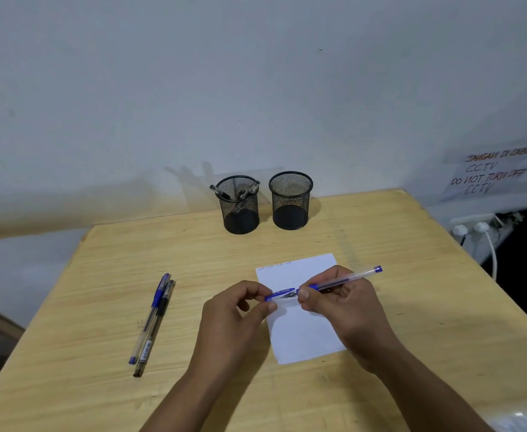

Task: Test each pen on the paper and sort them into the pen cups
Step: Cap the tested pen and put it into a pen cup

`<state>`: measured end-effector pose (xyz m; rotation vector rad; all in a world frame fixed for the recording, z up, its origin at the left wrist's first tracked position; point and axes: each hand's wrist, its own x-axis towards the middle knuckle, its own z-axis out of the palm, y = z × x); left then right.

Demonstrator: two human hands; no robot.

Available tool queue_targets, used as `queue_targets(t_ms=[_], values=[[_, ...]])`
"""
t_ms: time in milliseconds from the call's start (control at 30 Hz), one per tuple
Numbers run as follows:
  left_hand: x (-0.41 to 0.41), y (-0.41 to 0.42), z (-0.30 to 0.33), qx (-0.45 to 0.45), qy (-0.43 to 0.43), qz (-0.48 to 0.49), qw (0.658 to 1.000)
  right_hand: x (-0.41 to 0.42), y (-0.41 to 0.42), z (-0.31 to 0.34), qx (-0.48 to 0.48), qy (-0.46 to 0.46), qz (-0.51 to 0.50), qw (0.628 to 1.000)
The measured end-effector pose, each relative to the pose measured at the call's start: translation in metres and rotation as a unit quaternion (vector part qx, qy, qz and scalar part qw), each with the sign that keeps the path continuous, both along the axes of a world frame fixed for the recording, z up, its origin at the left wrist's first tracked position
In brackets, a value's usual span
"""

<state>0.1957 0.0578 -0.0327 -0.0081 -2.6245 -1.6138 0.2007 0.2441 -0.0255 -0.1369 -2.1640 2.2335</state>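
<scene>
My right hand (343, 302) holds a blue pen (349, 277) by its grip above the white paper (302, 338). The pen's tip points left into the blue cap (279, 294), which my left hand (237, 316) pinches between thumb and fingers. Cap and tip overlap slightly. The paper bears a line of small scribbles along its top edge. Two more pens, a blue one (150, 316) and a black one (156, 327), lie side by side at the left. At the back stand two black mesh cups: the left cup (240, 213) holds several pens, the right cup (291, 207) looks empty.
The wooden table (411, 291) ends at a white wall behind the cups. At the right, past the table's edge, are a handwritten CCTV notice (489, 173) and plugs with a white cable (486, 241).
</scene>
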Motion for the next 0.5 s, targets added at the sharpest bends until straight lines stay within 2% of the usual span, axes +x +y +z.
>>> queue_targets(t_ms=[233,500], values=[[-0.001,0.004,0.002,0.031,-0.013,-0.031,0.999,0.002,-0.003,-0.004,-0.017,0.004,0.004,1.000],[-0.005,0.005,0.009,0.035,-0.005,-0.068,0.997,0.001,-0.012,-0.007,0.008,0.030,-0.026,0.999]])
